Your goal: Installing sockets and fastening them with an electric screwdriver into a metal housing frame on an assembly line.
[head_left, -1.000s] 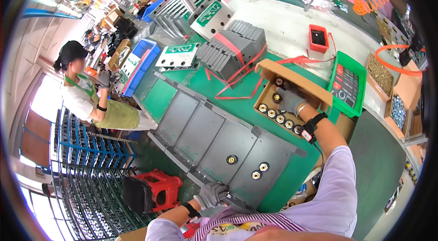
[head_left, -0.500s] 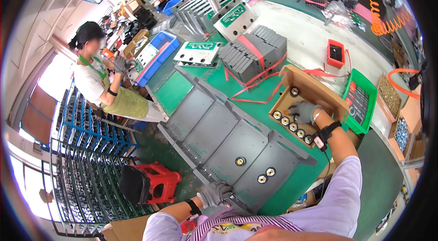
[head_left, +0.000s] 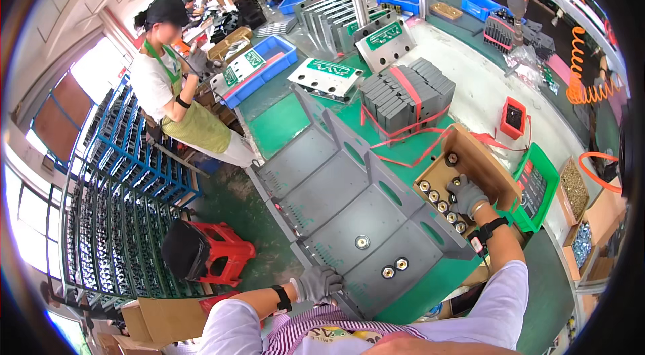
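Four panels [head_left: 363,217] — illegible green print [head_left: 329,255]

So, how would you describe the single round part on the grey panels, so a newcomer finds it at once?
Find the row of grey panels on the green worktop. Toward the row's right end, look for a small round part. It lies alone, left of two others that sit close together.

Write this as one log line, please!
left hand: at edge of panels | right hand: in box, among round parts | panels: three round parts on top
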### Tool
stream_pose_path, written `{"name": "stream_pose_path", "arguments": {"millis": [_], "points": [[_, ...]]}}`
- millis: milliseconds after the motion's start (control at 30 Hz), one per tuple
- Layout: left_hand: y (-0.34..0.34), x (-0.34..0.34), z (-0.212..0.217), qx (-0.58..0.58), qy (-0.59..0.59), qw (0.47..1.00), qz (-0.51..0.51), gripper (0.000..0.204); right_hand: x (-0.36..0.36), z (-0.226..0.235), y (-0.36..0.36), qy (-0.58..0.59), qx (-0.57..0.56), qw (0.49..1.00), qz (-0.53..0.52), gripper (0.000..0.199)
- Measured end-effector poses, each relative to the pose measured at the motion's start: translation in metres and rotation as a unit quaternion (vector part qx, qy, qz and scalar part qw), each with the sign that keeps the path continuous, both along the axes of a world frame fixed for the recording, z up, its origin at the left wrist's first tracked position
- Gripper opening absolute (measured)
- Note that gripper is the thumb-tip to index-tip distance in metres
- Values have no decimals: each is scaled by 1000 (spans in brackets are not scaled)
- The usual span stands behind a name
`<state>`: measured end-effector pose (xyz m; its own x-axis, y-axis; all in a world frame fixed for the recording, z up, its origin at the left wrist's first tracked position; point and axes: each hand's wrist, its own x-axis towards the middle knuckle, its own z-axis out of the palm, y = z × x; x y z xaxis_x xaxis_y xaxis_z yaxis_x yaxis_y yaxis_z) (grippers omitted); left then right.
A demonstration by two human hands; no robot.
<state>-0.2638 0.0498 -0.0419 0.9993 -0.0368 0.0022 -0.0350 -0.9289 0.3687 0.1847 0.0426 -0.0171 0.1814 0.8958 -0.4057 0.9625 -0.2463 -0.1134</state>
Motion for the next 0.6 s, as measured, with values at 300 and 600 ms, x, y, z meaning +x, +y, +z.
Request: {"name": "stream_pose_path", "arguments": {"millis": [300, 600], "points": [[3, -2, -11, 3, -12, 1000, -3, 48, 17, -29, -8, 47, 55, 993, -92, 47], [-4, -9, -22, -11, -7, 1000, -17, 50, 23, -16, -72, 517, 256, 733, -361, 37]]}}
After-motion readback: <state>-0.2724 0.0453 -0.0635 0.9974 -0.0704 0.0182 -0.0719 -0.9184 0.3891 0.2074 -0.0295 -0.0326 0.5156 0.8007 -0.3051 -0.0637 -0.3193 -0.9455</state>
